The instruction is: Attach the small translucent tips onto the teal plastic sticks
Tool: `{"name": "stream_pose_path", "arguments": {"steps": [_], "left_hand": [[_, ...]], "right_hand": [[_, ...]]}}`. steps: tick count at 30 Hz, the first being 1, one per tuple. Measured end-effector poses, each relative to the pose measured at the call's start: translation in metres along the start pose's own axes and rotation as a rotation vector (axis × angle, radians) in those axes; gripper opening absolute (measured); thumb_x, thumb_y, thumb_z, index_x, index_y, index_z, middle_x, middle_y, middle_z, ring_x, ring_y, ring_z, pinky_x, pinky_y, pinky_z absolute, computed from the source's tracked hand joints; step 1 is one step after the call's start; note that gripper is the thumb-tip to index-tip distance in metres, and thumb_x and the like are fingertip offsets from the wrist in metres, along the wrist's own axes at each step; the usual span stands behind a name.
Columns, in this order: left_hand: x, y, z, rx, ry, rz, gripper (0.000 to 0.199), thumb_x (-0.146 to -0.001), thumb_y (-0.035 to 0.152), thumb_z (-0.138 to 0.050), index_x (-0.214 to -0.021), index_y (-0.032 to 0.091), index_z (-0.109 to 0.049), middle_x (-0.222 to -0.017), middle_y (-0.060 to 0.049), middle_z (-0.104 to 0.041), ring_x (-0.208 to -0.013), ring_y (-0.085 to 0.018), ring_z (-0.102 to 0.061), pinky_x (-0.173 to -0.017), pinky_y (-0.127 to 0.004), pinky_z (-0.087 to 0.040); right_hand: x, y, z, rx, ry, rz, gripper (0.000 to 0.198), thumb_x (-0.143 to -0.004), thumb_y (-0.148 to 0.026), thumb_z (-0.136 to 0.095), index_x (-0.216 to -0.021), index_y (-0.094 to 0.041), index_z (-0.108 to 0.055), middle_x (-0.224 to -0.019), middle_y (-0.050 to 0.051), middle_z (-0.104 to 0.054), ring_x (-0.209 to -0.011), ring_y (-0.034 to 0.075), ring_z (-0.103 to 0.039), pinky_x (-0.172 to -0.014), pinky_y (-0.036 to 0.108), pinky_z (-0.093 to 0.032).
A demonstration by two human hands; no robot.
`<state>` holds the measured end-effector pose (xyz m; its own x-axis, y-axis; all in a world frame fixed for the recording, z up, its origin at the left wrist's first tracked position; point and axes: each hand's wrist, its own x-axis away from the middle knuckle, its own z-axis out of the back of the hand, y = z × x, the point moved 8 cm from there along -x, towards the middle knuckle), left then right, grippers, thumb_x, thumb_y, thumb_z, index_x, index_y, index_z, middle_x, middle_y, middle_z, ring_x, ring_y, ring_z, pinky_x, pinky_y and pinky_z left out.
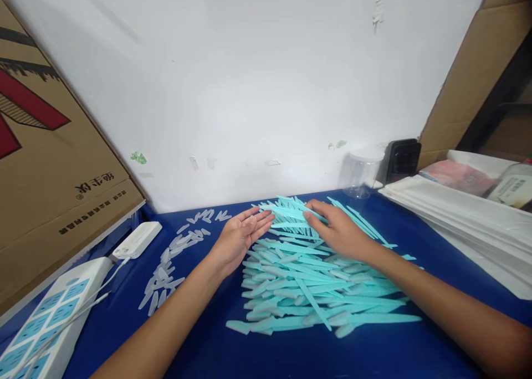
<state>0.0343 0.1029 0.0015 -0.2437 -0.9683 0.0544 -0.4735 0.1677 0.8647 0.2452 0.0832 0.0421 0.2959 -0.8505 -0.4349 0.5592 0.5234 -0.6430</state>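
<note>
A large heap of turquoise eyebrow razors (299, 279) covers the middle of the blue table, several with pale covers over their blade ends. Over the heap's far part, my right hand (332, 229) pinches a turquoise eyebrow razor (286, 210) between thumb and fingers, its other end pointing left. My left hand (245, 232) is turned palm up with fingers stretched out, their tips close to that end; whether they touch it I cannot tell. Small clear plastic blade caps (166, 265) lie scattered on the table left of my left hand.
At left are a power strip (54, 318), a white charger block (137, 239) with cables, and a cardboard box (62, 190). A clear jar (361, 174) and a black container (402, 160) stand against the white wall (266, 91). Stacked white trays (457, 213) occupy the right.
</note>
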Motion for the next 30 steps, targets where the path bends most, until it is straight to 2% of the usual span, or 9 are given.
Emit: {"name": "stream_pose_path", "arguments": {"steps": [2,4,6,8,11,14,17,23,30], "left_hand": [[-0.001,0.002,0.003,-0.069,0.001,-0.021,0.036,-0.090,0.009,-0.069,-0.125,0.010,-0.061,-0.133,-0.025,-0.066,-0.115,-0.029,-0.071,-0.092,-0.035,-0.062],[-0.002,0.005,0.008,-0.184,0.014,-0.037,0.031,-0.090,0.020,-0.074,-0.119,0.011,-0.065,-0.130,-0.024,-0.068,-0.093,-0.023,-0.076,-0.071,-0.028,-0.063],[-0.003,0.006,0.012,-0.321,0.017,-0.037,0.027,-0.092,0.033,-0.073,-0.107,0.012,-0.068,-0.118,-0.022,-0.073,-0.057,-0.011,-0.066,-0.043,-0.018,-0.048],[-0.003,0.008,0.012,-0.420,0.005,-0.039,0.033,-0.094,0.044,-0.068,-0.097,0.012,-0.070,-0.096,-0.016,-0.075,-0.038,-0.002,-0.040,-0.033,-0.015,-0.025],[0.000,0.011,0.005,-0.487,-0.041,-0.031,0.039,-0.095,0.051,-0.063,-0.093,0.012,-0.071,-0.066,-0.001,-0.057,-0.038,-0.002,-0.024,-0.036,-0.017,-0.015],[0.005,0.009,-0.004,-0.514,-0.111,0.017,0.036,-0.095,0.049,-0.063,-0.095,0.013,-0.071,-0.065,0.005,-0.042,-0.041,-0.003,-0.017,-0.039,-0.019,-0.012],[0.007,0.007,-0.009,-0.557,-0.177,0.023,0.031,-0.095,0.047,-0.063,-0.096,0.016,-0.070,-0.070,0.003,-0.046,-0.044,-0.005,-0.018,-0.041,-0.019,-0.013],[0.006,0.013,-0.016,-0.909,-0.258,-0.229,0.037,-0.100,0.046,-0.052,-0.079,0.018,-0.063,-0.073,-0.002,-0.053,-0.066,-0.015,-0.043,-0.058,-0.024,-0.032],[0.010,0.013,-0.023,-1.019,-0.286,-0.232,0.039,-0.102,0.041,-0.042,-0.071,0.019,-0.050,-0.071,0.000,-0.045,-0.067,-0.016,-0.039,-0.062,-0.028,-0.030]], "right_hand": [[-0.001,0.002,0.002,-0.017,0.010,-0.009,0.028,-0.104,-0.039,-0.043,-0.085,-0.021,-0.052,-0.078,-0.002,-0.055,-0.072,0.017,-0.051,-0.068,0.030,-0.039],[-0.002,0.004,0.005,-0.023,0.027,-0.020,0.028,-0.104,-0.040,-0.043,-0.086,-0.021,-0.053,-0.078,-0.002,-0.055,-0.072,0.017,-0.052,-0.068,0.029,-0.039],[-0.002,0.005,0.007,-0.019,0.044,-0.021,0.028,-0.104,-0.040,-0.044,-0.087,-0.021,-0.054,-0.078,-0.002,-0.055,-0.071,0.017,-0.052,-0.068,0.029,-0.038],[-0.002,0.005,0.008,-0.007,0.055,-0.017,0.027,-0.104,-0.040,-0.044,-0.088,-0.021,-0.054,-0.078,-0.002,-0.056,-0.070,0.016,-0.052,-0.067,0.029,-0.038],[-0.002,0.006,0.009,0.015,0.062,-0.011,0.027,-0.105,-0.040,-0.043,-0.089,-0.021,-0.055,-0.078,-0.002,-0.057,-0.070,0.016,-0.053,-0.066,0.029,-0.037],[-0.002,0.007,0.009,0.042,0.069,-0.002,0.027,-0.105,-0.040,-0.043,-0.091,-0.021,-0.055,-0.078,-0.001,-0.059,-0.070,0.017,-0.054,-0.067,0.030,-0.037],[-0.002,0.008,0.009,0.064,0.074,0.002,0.027,-0.105,-0.040,-0.042,-0.092,-0.021,-0.057,-0.078,-0.001,-0.061,-0.070,0.017,-0.056,-0.066,0.030,-0.037],[-0.001,0.009,0.008,0.118,0.071,0.001,0.028,-0.106,-0.041,-0.040,-0.095,-0.022,-0.057,-0.076,0.000,-0.063,-0.067,0.018,-0.056,-0.065,0.030,-0.036],[-0.001,0.009,0.009,0.181,0.059,-0.003,0.026,-0.106,-0.040,-0.039,-0.096,-0.022,-0.056,-0.071,-0.001,-0.061,-0.063,0.018,-0.055,-0.062,0.030,-0.033]]}}
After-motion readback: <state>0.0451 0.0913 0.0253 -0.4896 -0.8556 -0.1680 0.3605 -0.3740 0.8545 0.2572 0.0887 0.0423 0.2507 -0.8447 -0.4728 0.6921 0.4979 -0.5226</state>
